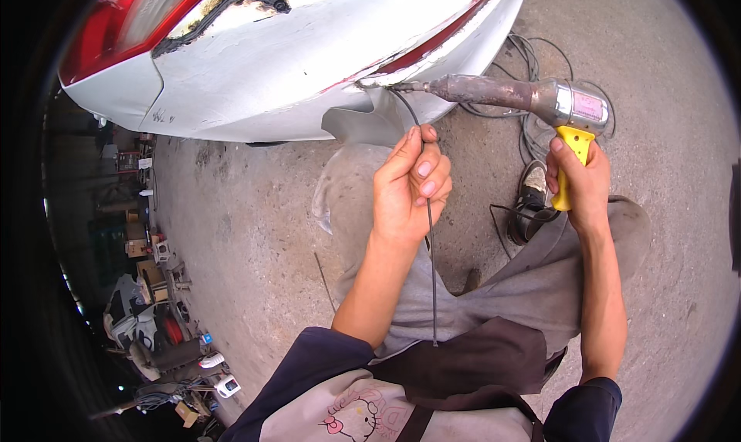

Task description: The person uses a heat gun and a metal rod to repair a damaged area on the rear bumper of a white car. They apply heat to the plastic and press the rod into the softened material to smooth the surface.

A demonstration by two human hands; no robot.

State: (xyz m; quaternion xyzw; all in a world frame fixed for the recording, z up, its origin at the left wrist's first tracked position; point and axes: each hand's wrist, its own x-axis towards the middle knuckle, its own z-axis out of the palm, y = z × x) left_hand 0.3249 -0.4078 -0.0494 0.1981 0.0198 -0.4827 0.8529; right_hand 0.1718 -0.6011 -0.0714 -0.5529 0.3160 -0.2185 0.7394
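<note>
My left hand (413, 181) pinches a thin dark plastic welding rod (433, 272). Its upper end bends up to the cracked edge of a white car bumper (255, 79), and its lower end hangs over my lap. My right hand (580, 176) is wrapped round the yellow handle of a hot air gun (494, 92). The gun's narrow nozzle meets the rod's upper end at the crack. Below that spot a grey torn flap (370, 122) of the bumper curls outward. Black weld material (224, 14) fills another crack near the red and clear tail light (135, 25).
A dark cable (532, 129) lies coiled on the concrete floor (239, 210) beyond the hot air gun, close to my shoe (531, 199). Another thin rod (324, 278) lies on the floor left of my leg. Boxes, tools and parts (154, 318) crowd the far left side.
</note>
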